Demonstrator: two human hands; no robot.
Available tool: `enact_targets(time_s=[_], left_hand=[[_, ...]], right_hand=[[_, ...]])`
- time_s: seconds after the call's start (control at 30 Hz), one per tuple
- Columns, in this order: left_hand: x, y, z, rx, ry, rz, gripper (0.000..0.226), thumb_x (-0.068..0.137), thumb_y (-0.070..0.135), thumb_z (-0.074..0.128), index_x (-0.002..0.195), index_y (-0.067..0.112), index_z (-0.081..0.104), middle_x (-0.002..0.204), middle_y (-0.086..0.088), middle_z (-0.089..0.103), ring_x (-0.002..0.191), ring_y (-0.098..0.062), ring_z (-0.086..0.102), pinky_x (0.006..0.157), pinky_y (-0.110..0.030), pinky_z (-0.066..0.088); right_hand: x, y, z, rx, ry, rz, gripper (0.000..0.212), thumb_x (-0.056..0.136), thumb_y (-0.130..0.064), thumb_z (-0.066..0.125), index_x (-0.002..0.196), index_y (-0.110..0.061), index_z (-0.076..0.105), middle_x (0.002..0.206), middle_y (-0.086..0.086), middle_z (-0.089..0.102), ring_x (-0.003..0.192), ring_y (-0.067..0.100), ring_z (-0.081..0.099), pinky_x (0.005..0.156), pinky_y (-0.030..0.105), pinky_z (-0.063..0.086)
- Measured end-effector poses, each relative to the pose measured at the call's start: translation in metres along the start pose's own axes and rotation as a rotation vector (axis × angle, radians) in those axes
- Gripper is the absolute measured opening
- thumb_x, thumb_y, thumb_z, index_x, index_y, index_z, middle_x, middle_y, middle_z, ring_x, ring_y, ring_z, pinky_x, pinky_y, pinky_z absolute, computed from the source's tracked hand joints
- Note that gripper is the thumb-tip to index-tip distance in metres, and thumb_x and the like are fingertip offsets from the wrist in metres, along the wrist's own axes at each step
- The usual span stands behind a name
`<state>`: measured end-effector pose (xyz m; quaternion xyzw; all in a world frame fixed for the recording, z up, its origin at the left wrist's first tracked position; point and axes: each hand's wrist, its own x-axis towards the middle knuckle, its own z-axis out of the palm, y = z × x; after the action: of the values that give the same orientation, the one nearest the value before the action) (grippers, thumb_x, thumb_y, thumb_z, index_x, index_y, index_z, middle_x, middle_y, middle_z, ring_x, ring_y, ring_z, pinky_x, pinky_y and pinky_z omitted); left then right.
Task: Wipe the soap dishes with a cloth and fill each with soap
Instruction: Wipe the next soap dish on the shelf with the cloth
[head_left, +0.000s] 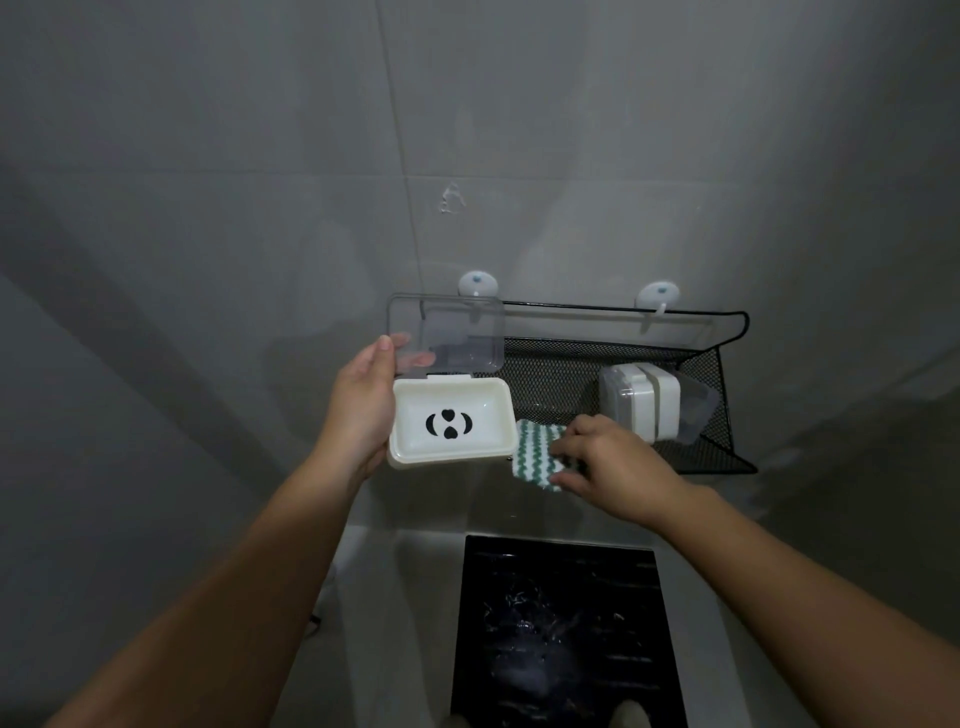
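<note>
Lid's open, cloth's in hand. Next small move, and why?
Probably move the right hand with the cloth leftward into the open soap dish and start wiping inside. The left hand holds the dish with its clear lid flipped up. No soap shows inside, and the cloth is right beside the dish's right edge.

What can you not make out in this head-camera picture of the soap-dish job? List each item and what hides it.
1. Head view: fingers of the left hand beneath the open soap dish, hidden by the dish.
2. Head view: much of the striped cloth, covered by the right hand.
3. Head view: contents of the second soap dish in the mesh rack, hidden by its opaque walls.
</note>
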<state>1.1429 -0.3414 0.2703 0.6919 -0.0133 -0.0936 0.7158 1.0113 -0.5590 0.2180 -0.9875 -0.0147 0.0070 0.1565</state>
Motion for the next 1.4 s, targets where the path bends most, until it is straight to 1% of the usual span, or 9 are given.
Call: enact_targets(time_s=[0.17, 0.23, 0.33, 0.47, 0.63, 0.8, 1.0, 1.23, 1.4], left_hand=[[-0.003, 0.002, 0.001, -0.017, -0.019, 0.022, 0.028, 0.104, 0.030, 0.034, 0.108, 0.018, 0.060, 0.091, 0.000, 0.073, 0.075, -0.017, 0.067, 0.066, -0.026, 0.055], [-0.007, 0.004, -0.001, -0.033, -0.016, 0.034, 0.028, 0.104, 0.030, 0.034, 0.105, 0.021, 0.061, 0.091, 0.000, 0.074, 0.077, -0.017, 0.068, 0.070, -0.029, 0.055], [-0.016, 0.005, -0.006, -0.058, -0.023, 0.052, 0.029, 0.104, 0.028, 0.034, 0.109, 0.017, 0.060, 0.093, -0.002, 0.073, 0.073, -0.012, 0.069, 0.066, -0.023, 0.055], [-0.027, 0.007, -0.019, -0.099, -0.019, 0.035, 0.031, 0.103, 0.028, 0.034, 0.115, 0.013, 0.058, 0.096, -0.006, 0.073, 0.078, -0.014, 0.071, 0.067, -0.024, 0.056], [-0.036, 0.007, -0.060, 0.066, 0.049, 0.087, 0.036, 0.099, 0.044, 0.039, 0.113, 0.023, 0.065, 0.106, -0.006, 0.072, 0.099, -0.019, 0.068, 0.095, -0.041, 0.051], [-0.049, 0.008, -0.090, 0.014, 0.237, 0.035, 0.028, 0.104, 0.021, 0.034, 0.112, 0.008, 0.057, 0.083, -0.002, 0.064, 0.049, -0.001, 0.059, 0.049, -0.016, 0.049], [-0.088, -0.004, -0.120, 0.145, 0.547, -0.041, 0.016, 0.095, 0.002, 0.050, 0.088, 0.012, 0.061, 0.081, -0.008, 0.064, 0.048, -0.006, 0.056, 0.051, -0.020, 0.052], [-0.185, -0.008, -0.102, 0.296, 1.012, -0.120, 0.019, 0.097, 0.014, 0.052, 0.083, 0.007, 0.063, 0.063, -0.002, 0.062, 0.027, -0.007, 0.037, 0.035, -0.016, 0.030], [-0.284, -0.018, -0.086, 0.344, 1.286, -0.188, 0.028, 0.099, 0.020, 0.048, 0.076, 0.011, 0.061, 0.047, 0.000, 0.049, 0.027, -0.008, 0.035, 0.033, -0.017, 0.031]], right_hand=[[0.017, -0.002, -0.029, 0.179, 0.127, 0.067, 0.030, 0.091, -0.038, 0.059, 0.114, -0.021, 0.067, 0.102, -0.004, 0.062, 0.097, 0.014, 0.054, 0.087, 0.030, 0.045], [0.033, -0.018, -0.044, 0.575, 0.249, 0.237, 0.031, 0.091, -0.033, 0.059, 0.119, -0.021, 0.064, 0.104, -0.003, 0.065, 0.095, 0.014, 0.061, 0.084, 0.029, 0.049], [0.056, -0.057, -0.055, 1.110, 0.151, 0.376, 0.031, 0.094, -0.036, 0.054, 0.120, -0.017, 0.058, 0.105, 0.008, 0.067, 0.088, 0.023, 0.066, 0.070, 0.038, 0.056], [0.072, -0.098, -0.051, 1.028, 0.151, 0.323, 0.019, 0.095, -0.032, 0.054, 0.096, -0.015, 0.064, 0.093, 0.004, 0.070, 0.085, 0.022, 0.066, 0.080, 0.039, 0.052], [0.092, -0.127, -0.042, 1.047, 0.148, 0.257, 0.013, 0.096, -0.019, 0.053, 0.090, -0.011, 0.061, 0.073, -0.003, 0.064, 0.058, 0.004, 0.058, 0.058, 0.022, 0.046], [0.112, -0.145, -0.036, 1.001, 0.043, 0.174, 0.018, 0.098, -0.018, 0.049, 0.090, -0.006, 0.060, 0.069, -0.004, 0.063, 0.051, 0.001, 0.054, 0.048, 0.012, 0.042], [0.125, -0.167, -0.030, 1.053, -0.151, -0.020, 0.017, 0.098, -0.015, 0.048, 0.096, -0.004, 0.059, 0.069, -0.001, 0.062, 0.044, -0.005, 0.053, 0.046, 0.011, 0.041], [0.100, -0.202, -0.020, 1.070, -0.465, -0.335, 0.011, 0.098, -0.010, 0.047, 0.096, -0.009, 0.057, 0.073, -0.001, 0.059, 0.049, -0.009, 0.055, 0.055, 0.010, 0.042], [0.037, -0.239, -0.009, 1.019, -0.667, -0.544, 0.011, 0.098, -0.008, 0.047, 0.099, -0.006, 0.057, 0.073, -0.001, 0.059, 0.049, -0.012, 0.055, 0.054, 0.006, 0.040]])
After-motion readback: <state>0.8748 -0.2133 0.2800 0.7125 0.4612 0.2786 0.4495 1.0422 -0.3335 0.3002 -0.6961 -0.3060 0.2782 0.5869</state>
